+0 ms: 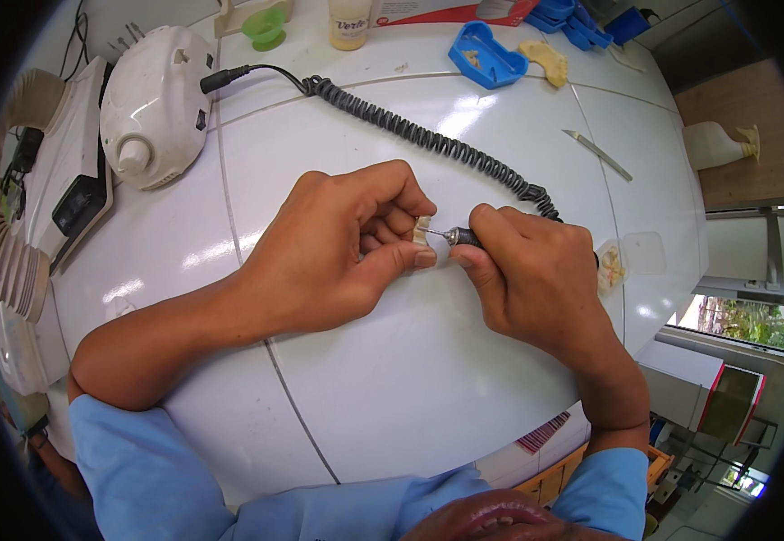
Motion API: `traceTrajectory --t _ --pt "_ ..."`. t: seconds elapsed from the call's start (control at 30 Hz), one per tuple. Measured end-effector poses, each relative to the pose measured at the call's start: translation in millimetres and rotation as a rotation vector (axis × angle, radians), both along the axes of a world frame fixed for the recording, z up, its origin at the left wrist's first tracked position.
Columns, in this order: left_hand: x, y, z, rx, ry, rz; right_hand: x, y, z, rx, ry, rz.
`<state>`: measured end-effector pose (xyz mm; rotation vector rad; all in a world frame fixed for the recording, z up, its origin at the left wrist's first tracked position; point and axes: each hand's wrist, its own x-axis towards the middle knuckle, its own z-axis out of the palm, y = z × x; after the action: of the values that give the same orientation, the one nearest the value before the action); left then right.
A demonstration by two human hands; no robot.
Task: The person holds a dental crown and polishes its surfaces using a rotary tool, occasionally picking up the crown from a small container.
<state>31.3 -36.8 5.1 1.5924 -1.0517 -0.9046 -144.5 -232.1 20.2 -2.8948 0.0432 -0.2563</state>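
Between the thumb and fingers of my left hand [320,248] is a small cream dental piece [421,231], partly covered by the fingertips. My right hand [545,275] grips a dark rotary handpiece [465,237] like a pen, its thumb close to the metal nose. The thin bur [437,233] points left and meets the dental piece, or nearly so; exact contact is too small to tell. Both hands are over the middle of the white table [392,379]. A black coiled cord [428,140] runs from behind the right hand to the white control unit [157,108].
Far right on the table lie a knife [597,155], a blue tray [486,72] and a yellowish plaster model [547,61]. A green bowl [265,32] and a jar [349,32] stand at the back. A ribbed hose [4,216] curves along the left. Beside my right wrist sits a pale cast [611,268].
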Motion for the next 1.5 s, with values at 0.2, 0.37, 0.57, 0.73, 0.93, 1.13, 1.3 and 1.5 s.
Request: traceTrajectory --t 0.2,0.37,0.57,0.73,0.93,1.13,1.3,1.5 --pt "0.1 -0.9 -0.7 0.006 -0.018 -0.002 0.3 0.2 -0.3 -0.007 -0.010 0.003" --pt "-1.0 -0.5 -0.2 -0.005 -0.023 0.002 0.1 -0.6 0.0 -0.005 -0.012 0.010" --pt "-0.8 -0.4 -0.8 -0.007 -0.024 0.008 0.2 -0.2 -0.1 -0.008 -0.002 0.002" --pt "-1.7 -2.0 -0.8 0.002 -0.013 0.006 -0.2 -2.5 -0.8 -0.009 -0.015 0.021" --pt "-0.8 -3.0 -2.2 0.008 -0.022 0.011 -1.7 -1.3 -1.4 -0.024 -0.007 0.009" --pt "-0.9 -2.6 -3.1 0.003 -0.026 0.007 -2.2 -0.1 -1.5 -0.035 -0.024 0.011" --pt "-0.4 -3.0 -2.2 0.004 -0.028 -0.003 -2.2 0.2 -2.8 -0.025 -0.024 -0.002" --pt "-1.1 -2.6 -1.7 -0.006 -0.015 0.000 -1.3 0.8 -2.4 -0.029 -0.014 -0.011"
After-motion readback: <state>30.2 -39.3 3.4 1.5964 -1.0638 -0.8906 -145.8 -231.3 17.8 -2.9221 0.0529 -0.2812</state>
